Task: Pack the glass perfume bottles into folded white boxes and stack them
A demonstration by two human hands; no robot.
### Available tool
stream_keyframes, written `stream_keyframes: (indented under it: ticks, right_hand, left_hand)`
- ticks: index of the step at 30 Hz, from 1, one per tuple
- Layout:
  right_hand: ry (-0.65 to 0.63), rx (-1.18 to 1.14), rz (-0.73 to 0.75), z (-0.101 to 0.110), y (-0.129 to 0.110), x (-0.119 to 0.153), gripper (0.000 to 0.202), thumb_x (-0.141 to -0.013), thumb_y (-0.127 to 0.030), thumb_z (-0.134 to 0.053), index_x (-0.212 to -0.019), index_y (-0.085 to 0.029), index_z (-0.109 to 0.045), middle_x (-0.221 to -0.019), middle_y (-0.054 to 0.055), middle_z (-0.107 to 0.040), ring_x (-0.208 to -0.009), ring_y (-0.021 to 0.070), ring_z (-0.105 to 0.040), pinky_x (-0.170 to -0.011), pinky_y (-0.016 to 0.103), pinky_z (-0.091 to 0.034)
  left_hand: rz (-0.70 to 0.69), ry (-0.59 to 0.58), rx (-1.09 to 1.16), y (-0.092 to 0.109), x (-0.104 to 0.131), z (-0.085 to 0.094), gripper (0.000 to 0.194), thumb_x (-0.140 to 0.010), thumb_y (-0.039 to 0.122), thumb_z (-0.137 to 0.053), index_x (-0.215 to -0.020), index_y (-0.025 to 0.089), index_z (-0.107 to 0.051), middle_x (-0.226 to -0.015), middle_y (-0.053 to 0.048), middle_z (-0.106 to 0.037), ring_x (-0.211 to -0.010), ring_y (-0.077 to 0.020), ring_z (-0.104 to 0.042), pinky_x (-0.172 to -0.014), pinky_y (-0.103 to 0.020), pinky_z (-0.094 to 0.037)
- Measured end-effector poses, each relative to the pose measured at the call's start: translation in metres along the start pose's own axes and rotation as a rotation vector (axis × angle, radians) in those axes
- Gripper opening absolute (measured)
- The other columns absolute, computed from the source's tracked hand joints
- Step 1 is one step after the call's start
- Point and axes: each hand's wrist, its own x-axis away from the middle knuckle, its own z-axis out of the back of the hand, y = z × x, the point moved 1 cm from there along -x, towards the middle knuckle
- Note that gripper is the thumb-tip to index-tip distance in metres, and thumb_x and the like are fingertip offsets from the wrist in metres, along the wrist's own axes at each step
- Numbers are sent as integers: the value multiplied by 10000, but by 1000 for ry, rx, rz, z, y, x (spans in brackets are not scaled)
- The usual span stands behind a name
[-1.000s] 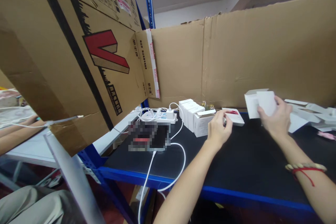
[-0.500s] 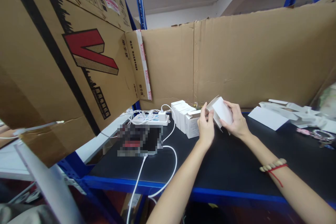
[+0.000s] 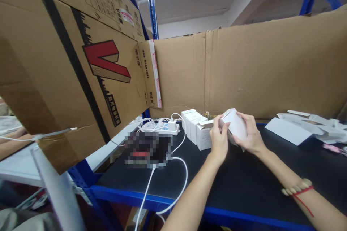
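Cardboard carton, likely light and crushable, is grasped by both hands; grip its edges gently.

I'm looking at a black tabletop with a blue beam along its near edge. At the far left I can see a white power strip with chargers and cables plugged in. Nearer on that side lies a pixelated patch whose contents I can't make out; a white cable meets its near side, loops right and drops over the near edge. Right of the strip I have a row of upright white boxes. Flat and folded white cartons overlap at the far right, with something small and pink just nearer.
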Motion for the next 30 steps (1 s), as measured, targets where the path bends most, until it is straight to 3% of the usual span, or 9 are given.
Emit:
stream_keyframes:
  ticks: [4, 8, 12, 19, 23, 30]
  right_hand:
    - [9, 12, 19, -3, 1, 3, 650, -638, -420, -506, -1241, -278, -308, -1085, 103, -423, -996, 313, -494, -691, 434, -487]
    - [33, -5, 53, -6, -1, 6, 657, -650, -420, -499, -1257, -270, -297, -1067, 106, -412, -968, 314, -495, -668, 440, -486]
    - [38, -32, 79, -7, -5, 6, 617, -688, -434, -457, -1263, -262, -309, -1050, 107, -411, -943, 305, -490, -647, 435, -484]
    - [69, -192, 147, -8, -12, 2, 608, -749, -511, -349, -1292, -238, -314, -973, 87, -415, -837, 257, -493, -644, 417, -469]
    - [63, -197, 82, -8, -12, 1, 639, -757, -516, -338, -1330, -242, -273, -920, 70, -418, -780, 239, -493, -594, 388, -461]
    - [66, -124, 109, -8, -14, 2, 584, -771, -511, -350, -1293, -253, -332, -949, 84, -435, -846, 272, -485, -697, 458, -444]
  left_hand:
    - [-74, 3, -37, 6, 1, 2, 290, -863, 346, -395, -1120, 251, -491, -901, -9, -639, -791, -144, -593, -707, -271, -483]
    - [-123, 2, 5, 8, 5, 0, 334, -897, 293, -284, -1193, 230, -426, -1177, -49, -564, -1048, -156, -536, -879, -300, -431]
    - [-119, -26, 7, 7, 7, -2, 316, -901, 275, -235, -1145, 211, -424, -1133, -61, -582, -983, -157, -564, -851, -306, -439]
    - [-96, 82, 89, 9, 4, 1, 290, -897, 315, -202, -999, 211, -453, -923, -40, -610, -799, -144, -573, -736, -275, -446]
    - [-94, 41, 55, 9, 4, 2, 281, -889, 295, -201, -982, 212, -453, -900, -31, -597, -787, -144, -560, -740, -275, -437]
    - [-95, -4, -46, 11, 8, 2, 269, -875, 271, -201, -1001, 218, -432, -925, -38, -590, -791, -150, -554, -743, -284, -432]
